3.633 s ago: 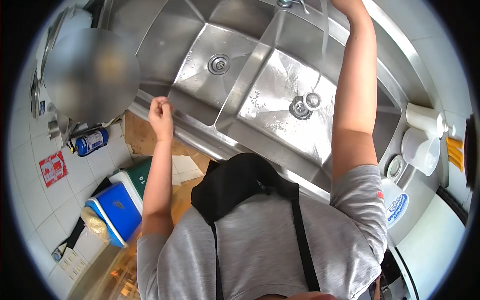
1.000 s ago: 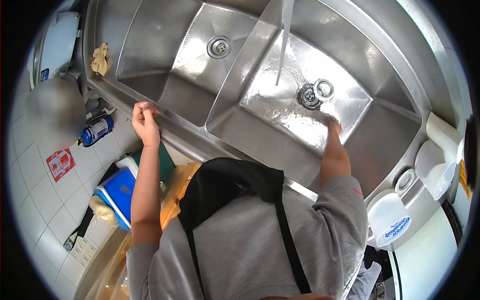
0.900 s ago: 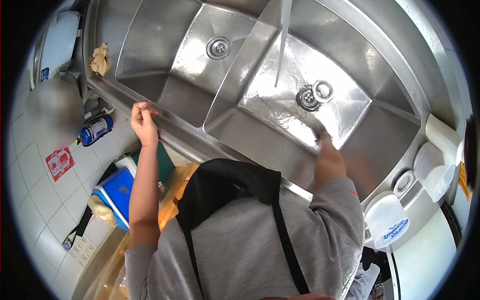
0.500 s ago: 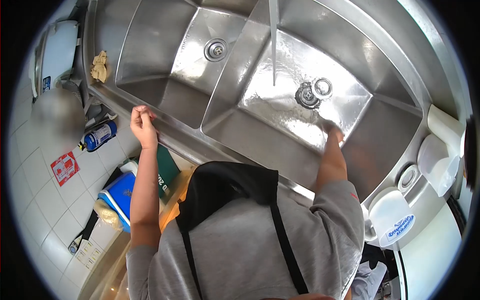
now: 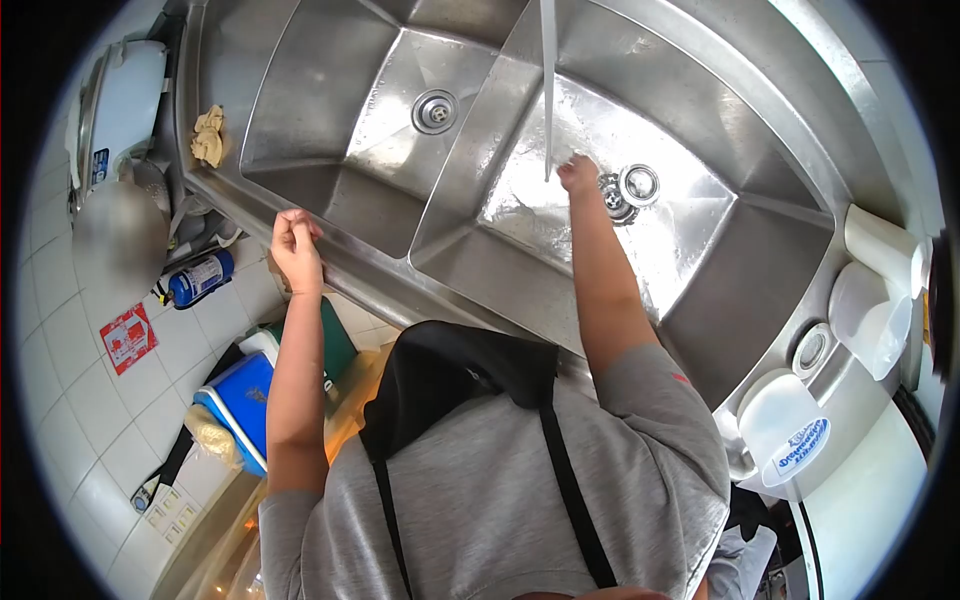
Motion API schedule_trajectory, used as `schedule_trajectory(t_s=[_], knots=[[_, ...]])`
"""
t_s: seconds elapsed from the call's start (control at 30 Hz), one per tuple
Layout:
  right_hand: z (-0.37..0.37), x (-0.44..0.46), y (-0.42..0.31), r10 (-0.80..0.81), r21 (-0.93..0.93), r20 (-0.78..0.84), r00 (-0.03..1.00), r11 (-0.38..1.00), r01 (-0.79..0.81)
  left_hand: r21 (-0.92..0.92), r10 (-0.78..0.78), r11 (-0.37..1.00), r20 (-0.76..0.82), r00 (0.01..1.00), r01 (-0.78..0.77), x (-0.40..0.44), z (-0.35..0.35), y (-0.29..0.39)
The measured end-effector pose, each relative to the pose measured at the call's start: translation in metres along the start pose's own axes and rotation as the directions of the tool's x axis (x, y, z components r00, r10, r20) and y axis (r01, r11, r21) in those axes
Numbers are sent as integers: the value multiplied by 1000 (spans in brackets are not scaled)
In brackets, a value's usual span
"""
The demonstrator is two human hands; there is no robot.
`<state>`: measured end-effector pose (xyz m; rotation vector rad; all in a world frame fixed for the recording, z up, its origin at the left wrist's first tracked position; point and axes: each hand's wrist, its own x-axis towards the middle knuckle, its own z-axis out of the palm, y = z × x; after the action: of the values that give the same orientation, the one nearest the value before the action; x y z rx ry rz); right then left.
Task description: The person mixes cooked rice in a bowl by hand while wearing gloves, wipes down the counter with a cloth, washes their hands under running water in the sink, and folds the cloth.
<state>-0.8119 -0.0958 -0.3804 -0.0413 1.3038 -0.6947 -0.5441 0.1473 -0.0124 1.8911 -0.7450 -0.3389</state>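
My right hand (image 5: 577, 175) is low in the right basin (image 5: 690, 275) of a steel double sink, fingers curled in, with nothing visible in them. Just left of it runs a narrow pale strip that looks like a tap spout with water (image 5: 548, 110). Behind the hand is the drain (image 5: 616, 203), with a round metal strainer (image 5: 639, 184) partly over it. Water glistens on the basin floor. My left hand (image 5: 297, 250) hangs near the sink's front rim, loosely closed with nothing seen in it.
The left basin (image 5: 385, 200) has its own drain (image 5: 435, 111). A crumpled tan cloth (image 5: 208, 136) lies on the left ledge. White plastic containers (image 5: 790, 425) and a round strainer (image 5: 812, 348) line the right side. A blue cooler (image 5: 243, 405) stands at lower left.
My right hand has moved left and farther from me across the basin, from its front right part to beside the pale strip. My left hand has barely moved.
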Motion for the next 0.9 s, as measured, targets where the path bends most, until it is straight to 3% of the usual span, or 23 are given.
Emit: schedule_trajectory(t_s=[0.03,0.07,0.13,0.2,0.33,0.53,0.67,0.77,0.87,0.9], knots=[[17,3,8,75,289,-18,997,955,-67,9,-6,1000,-2,1000,6,0,-1,-1],[43,-35,-2,50,86,-6,999,995,-49,15,-8,1000,-3,1000,8,1,-1,-2],[73,-50,4,177,356,-138,975,927,-118,6,-10,1000,-16,1000,10,0,0,1],[97,-73,3,228,530,-207,951,844,-86,4,-6,1000,-23,1000,6,-1,0,3],[119,-113,-26,172,783,-245,954,616,90,-30,7,1000,-19,1000,-7,0,-3,-2],[176,-202,-87,-19,872,-222,975,443,207,-70,-12,997,-38,999,9,-2,0,1],[190,-226,-113,-132,837,-150,980,511,197,-80,2,997,-28,1000,-4,-1,-3,-3],[199,-223,-142,-240,848,-226,944,428,312,-62,4,998,-38,999,-7,-2,-3,-1],[195,-226,-162,-210,656,-282,936,670,348,-86,-13,996,-51,999,9,-4,-2,6],[187,-209,-162,-301,609,-144,943,724,324,-79,-3,997,-46,999,-1,-3,-1,6]])
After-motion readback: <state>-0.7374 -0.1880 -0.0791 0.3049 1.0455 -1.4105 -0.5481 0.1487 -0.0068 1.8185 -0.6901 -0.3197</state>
